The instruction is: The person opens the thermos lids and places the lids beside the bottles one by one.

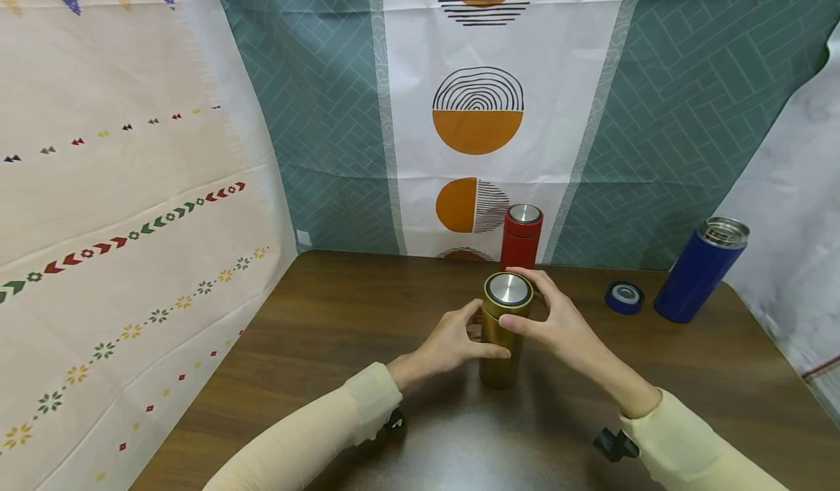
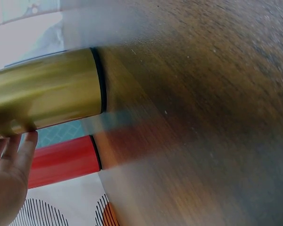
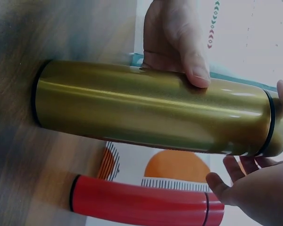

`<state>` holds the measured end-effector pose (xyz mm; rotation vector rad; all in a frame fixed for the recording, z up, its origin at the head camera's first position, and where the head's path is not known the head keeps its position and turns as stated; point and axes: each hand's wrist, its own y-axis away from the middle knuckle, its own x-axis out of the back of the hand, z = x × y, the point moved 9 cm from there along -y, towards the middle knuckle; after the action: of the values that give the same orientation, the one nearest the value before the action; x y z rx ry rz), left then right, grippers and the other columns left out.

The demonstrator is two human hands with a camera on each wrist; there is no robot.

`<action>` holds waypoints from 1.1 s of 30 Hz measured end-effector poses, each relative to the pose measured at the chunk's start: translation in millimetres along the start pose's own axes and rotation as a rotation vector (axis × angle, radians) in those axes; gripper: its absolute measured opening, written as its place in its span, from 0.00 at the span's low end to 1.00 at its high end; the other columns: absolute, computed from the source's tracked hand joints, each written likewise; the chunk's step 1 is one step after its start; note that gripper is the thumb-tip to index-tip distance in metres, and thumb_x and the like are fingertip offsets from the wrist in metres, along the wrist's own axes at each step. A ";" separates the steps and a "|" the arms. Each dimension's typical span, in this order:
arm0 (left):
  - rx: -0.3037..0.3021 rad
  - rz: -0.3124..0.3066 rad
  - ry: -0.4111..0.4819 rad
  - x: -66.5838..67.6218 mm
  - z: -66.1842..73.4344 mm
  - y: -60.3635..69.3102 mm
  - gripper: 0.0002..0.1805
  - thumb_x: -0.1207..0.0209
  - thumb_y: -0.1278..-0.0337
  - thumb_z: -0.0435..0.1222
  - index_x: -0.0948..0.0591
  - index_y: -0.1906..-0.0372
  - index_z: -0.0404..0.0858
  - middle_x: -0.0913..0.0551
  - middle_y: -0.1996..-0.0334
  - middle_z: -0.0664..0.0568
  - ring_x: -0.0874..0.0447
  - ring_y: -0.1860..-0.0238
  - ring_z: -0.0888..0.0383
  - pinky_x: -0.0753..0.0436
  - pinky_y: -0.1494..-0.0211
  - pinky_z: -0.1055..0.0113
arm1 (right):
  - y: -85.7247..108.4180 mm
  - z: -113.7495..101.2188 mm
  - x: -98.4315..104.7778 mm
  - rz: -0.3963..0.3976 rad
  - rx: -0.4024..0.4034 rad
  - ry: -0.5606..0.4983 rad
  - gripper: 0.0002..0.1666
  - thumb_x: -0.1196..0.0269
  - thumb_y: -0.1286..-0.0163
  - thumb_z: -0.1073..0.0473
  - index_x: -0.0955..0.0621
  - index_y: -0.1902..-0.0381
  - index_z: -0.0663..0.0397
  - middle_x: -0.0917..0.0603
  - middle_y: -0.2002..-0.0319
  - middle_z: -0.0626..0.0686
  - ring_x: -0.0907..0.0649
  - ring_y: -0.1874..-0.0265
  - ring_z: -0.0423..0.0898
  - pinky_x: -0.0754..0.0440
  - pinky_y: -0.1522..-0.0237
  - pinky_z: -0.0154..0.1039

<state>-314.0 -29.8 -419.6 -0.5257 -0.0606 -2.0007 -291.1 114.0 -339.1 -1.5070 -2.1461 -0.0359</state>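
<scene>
A gold thermos flask (image 1: pixel 497 373) stands upright on the table between both hands. Its lid (image 1: pixel 509 289) has a silvery top and is on the flask. My left hand (image 1: pixel 449 341) grips the flask's body, and in the right wrist view the left thumb (image 3: pixel 199 77) lies along it. Higher up, my right hand (image 1: pixel 564 327) holds round the lid end, thumb toward me and fingers behind. The left wrist view shows the flask's dark base edge (image 2: pixel 99 80) on the tabletop, with left fingers (image 2: pixel 26 153) against its side.
A red thermos (image 1: pixel 521 239) with its lid on stands behind the gold one. At the back right are an uncapped blue flask (image 1: pixel 698 272) and its blue lid (image 1: pixel 624 298) on the brown table (image 1: pixel 315 323). Patterned cloths (image 1: pixel 315 111) hang behind.
</scene>
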 end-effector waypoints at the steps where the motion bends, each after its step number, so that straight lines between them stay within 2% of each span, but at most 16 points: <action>1: 0.000 0.001 -0.003 0.0 0.0 0.1 0.38 0.22 0.47 0.41 0.26 0.32 0.45 0.17 0.40 0.56 0.15 0.42 0.60 0.16 0.42 0.68 | -0.3 -0.2 0.3 0.000 0.004 -0.004 0.42 0.29 0.30 0.52 0.33 0.23 0.47 0.29 0.31 0.55 0.33 0.26 0.63 0.38 0.29 0.72; 4: 0.005 -0.001 -0.010 0.1 -0.6 0.4 0.38 0.22 0.46 0.42 0.26 0.31 0.45 0.18 0.39 0.56 0.16 0.41 0.59 0.16 0.42 0.67 | -1.6 1.2 1.0 -0.010 0.010 -0.013 0.40 0.30 0.29 0.53 0.32 0.24 0.47 0.28 0.32 0.55 0.31 0.27 0.63 0.35 0.30 0.71; 7: 0.012 -0.004 -0.005 0.0 -1.2 1.2 0.38 0.22 0.46 0.42 0.27 0.31 0.45 0.18 0.38 0.56 0.16 0.41 0.59 0.16 0.41 0.67 | -3.1 4.2 1.0 -0.053 0.003 -0.055 0.39 0.31 0.28 0.54 0.32 0.24 0.45 0.26 0.32 0.54 0.29 0.29 0.61 0.29 0.33 0.68; 12: 0.014 -0.006 0.011 -0.6 -0.6 0.9 0.38 0.22 0.47 0.41 0.26 0.32 0.44 0.17 0.41 0.57 0.15 0.41 0.60 0.17 0.41 0.68 | -9.6 9.7 0.4 -0.192 -0.005 -0.206 0.39 0.33 0.28 0.59 0.33 0.23 0.49 0.25 0.32 0.54 0.26 0.33 0.55 0.23 0.35 0.52; 14: 0.016 -0.005 0.014 -0.4 -0.4 0.5 0.38 0.21 0.47 0.41 0.26 0.32 0.44 0.17 0.41 0.57 0.15 0.42 0.60 0.16 0.42 0.68 | -12.6 10.5 0.4 -0.248 0.001 -0.240 0.39 0.33 0.28 0.60 0.33 0.22 0.50 0.25 0.31 0.55 0.25 0.34 0.53 0.23 0.36 0.48; 17: 0.019 -0.004 0.012 0.1 0.1 0.3 0.38 0.21 0.47 0.41 0.26 0.32 0.43 0.17 0.42 0.57 0.15 0.42 0.60 0.16 0.42 0.68 | -15.4 10.5 0.6 -0.304 0.012 -0.245 0.39 0.34 0.28 0.60 0.33 0.22 0.50 0.25 0.30 0.56 0.25 0.34 0.52 0.24 0.36 0.49; 20: 0.016 -0.003 0.011 -0.1 1.2 0.2 0.38 0.21 0.47 0.41 0.26 0.33 0.43 0.17 0.42 0.56 0.15 0.41 0.59 0.16 0.42 0.68 | -15.0 10.6 0.8 -0.323 0.011 -0.241 0.40 0.34 0.28 0.59 0.35 0.21 0.48 0.27 0.29 0.56 0.27 0.32 0.56 0.26 0.34 0.58; 23: 0.014 -0.004 0.016 -0.6 1.4 0.3 0.37 0.21 0.47 0.41 0.26 0.33 0.43 0.17 0.42 0.55 0.15 0.41 0.58 0.16 0.42 0.67 | -12.5 10.3 1.8 -0.283 0.006 -0.211 0.44 0.33 0.29 0.56 0.37 0.19 0.44 0.31 0.26 0.55 0.32 0.28 0.59 0.32 0.31 0.68; 25: 0.018 -0.006 0.012 -0.7 0.6 0.7 0.37 0.22 0.46 0.41 0.26 0.33 0.44 0.17 0.41 0.56 0.15 0.41 0.57 0.16 0.41 0.66 | -10.4 8.4 4.4 -0.205 0.022 -0.138 0.46 0.31 0.30 0.54 0.38 0.19 0.40 0.33 0.25 0.53 0.34 0.26 0.60 0.37 0.30 0.73; 29: 0.020 -0.009 -0.005 -0.7 -0.6 0.9 0.38 0.23 0.45 0.43 0.27 0.31 0.45 0.18 0.38 0.56 0.16 0.39 0.56 0.16 0.40 0.64 | -3.7 2.2 8.2 -0.020 0.047 0.030 0.49 0.28 0.33 0.50 0.38 0.19 0.40 0.33 0.26 0.53 0.34 0.27 0.61 0.36 0.32 0.75; 33: 0.009 -0.002 -0.015 -0.2 -0.4 0.2 0.37 0.23 0.45 0.43 0.27 0.31 0.45 0.18 0.37 0.55 0.16 0.39 0.54 0.16 0.40 0.64 | 1.5 0.2 5.8 0.060 0.015 0.072 0.50 0.26 0.34 0.49 0.38 0.20 0.43 0.33 0.27 0.53 0.33 0.29 0.61 0.35 0.35 0.76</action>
<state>-313.8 -29.8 -420.1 -0.5355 -0.0795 -1.9980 -291.3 119.7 -337.2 -1.5370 -2.0394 -0.0527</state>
